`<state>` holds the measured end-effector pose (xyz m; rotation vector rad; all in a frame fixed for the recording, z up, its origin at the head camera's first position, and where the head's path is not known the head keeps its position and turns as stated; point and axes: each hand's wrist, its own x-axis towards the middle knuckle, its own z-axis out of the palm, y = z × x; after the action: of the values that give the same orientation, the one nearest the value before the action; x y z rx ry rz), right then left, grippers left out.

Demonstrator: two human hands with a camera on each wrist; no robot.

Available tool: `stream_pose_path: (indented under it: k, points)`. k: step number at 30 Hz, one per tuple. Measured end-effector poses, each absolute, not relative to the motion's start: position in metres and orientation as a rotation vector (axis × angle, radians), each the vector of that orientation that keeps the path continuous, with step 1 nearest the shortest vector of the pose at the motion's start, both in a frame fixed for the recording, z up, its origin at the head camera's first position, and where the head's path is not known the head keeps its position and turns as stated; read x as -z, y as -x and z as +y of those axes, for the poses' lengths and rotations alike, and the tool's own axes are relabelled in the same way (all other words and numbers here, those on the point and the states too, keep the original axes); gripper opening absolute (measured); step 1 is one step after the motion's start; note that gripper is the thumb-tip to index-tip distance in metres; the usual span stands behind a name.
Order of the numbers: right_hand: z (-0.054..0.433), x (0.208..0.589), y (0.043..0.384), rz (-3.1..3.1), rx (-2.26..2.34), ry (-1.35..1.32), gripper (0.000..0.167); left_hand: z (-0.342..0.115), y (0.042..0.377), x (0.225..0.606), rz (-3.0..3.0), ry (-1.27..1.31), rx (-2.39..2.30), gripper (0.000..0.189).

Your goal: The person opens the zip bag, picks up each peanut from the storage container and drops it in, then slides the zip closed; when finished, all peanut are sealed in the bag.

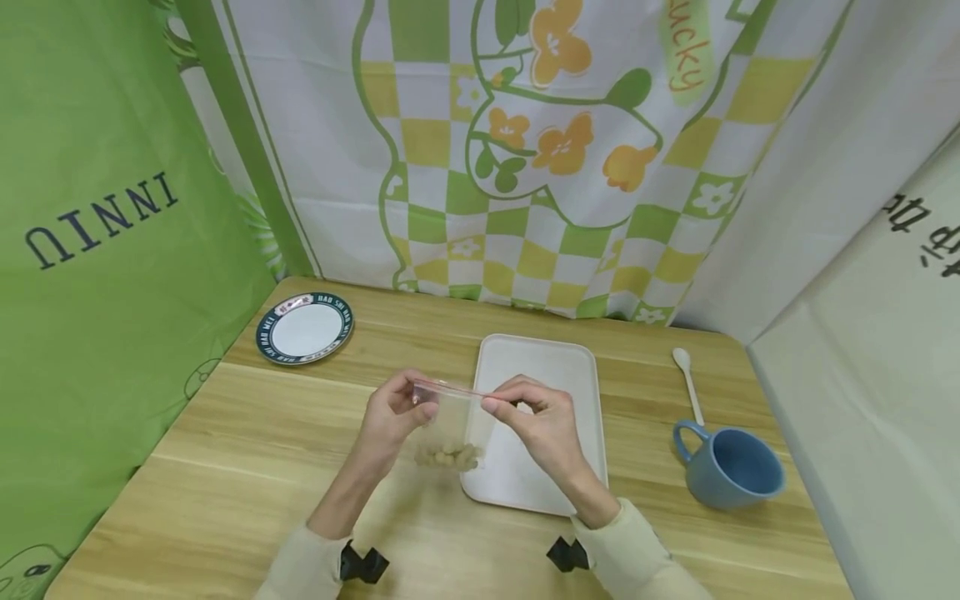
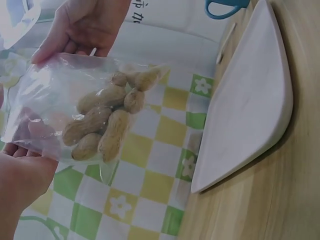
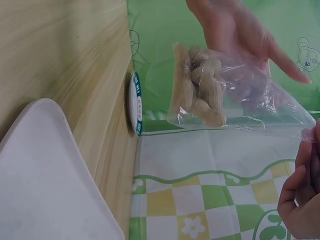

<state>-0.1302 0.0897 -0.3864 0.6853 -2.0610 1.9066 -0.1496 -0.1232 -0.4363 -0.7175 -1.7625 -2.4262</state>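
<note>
A clear zip bag (image 1: 452, 421) with a red strip along its top hangs above the table. Several unshelled peanuts (image 2: 107, 112) lie gathered at its bottom. My left hand (image 1: 387, 421) holds the bag's upper left corner between thumb and fingers. At the opposite top corner, my right hand (image 1: 542, 417) pinches the red strip with thumb and forefinger. The right wrist view shows part of the left hand (image 3: 240, 37) behind the clear plastic. Whether the zip is fully closed cannot be made out.
A white tray (image 1: 536, 354) lies under and beyond my right hand. To the right stand a blue mug (image 1: 723, 479) and a white spoon (image 1: 688, 383). A dark-rimmed plate (image 1: 306, 329) sits at the back left. Printed curtains (image 1: 517, 192) enclose the wooden table (image 1: 225, 483).
</note>
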Motion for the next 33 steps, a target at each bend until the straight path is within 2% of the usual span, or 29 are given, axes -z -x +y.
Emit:
stream_pose_path:
  k: [7, 15, 28, 33]
  points:
    - [0.094, 0.409, 0.14, -2.102, -1.962, -0.661, 0.005, -0.116, 0.151, 0.441, -1.88, 0.619, 2.388, 0.013]
    - [0.097, 0.419, 0.147, -2.126, -1.99, -0.564, 0.011, -0.115, 0.154, 0.441, -1.851, 0.673, 2.272, 0.004]
    - [0.097, 0.418, 0.145, -2.237, -2.016, -0.388, 0.01, -0.118, 0.148, 0.439, -1.992, 0.618, 2.185, 0.019]
    - [0.092, 0.4, 0.136, -2.301, -2.019, -0.386, 0.013, -0.118, 0.146, 0.435, -2.108, 0.419, 2.162, 0.021]
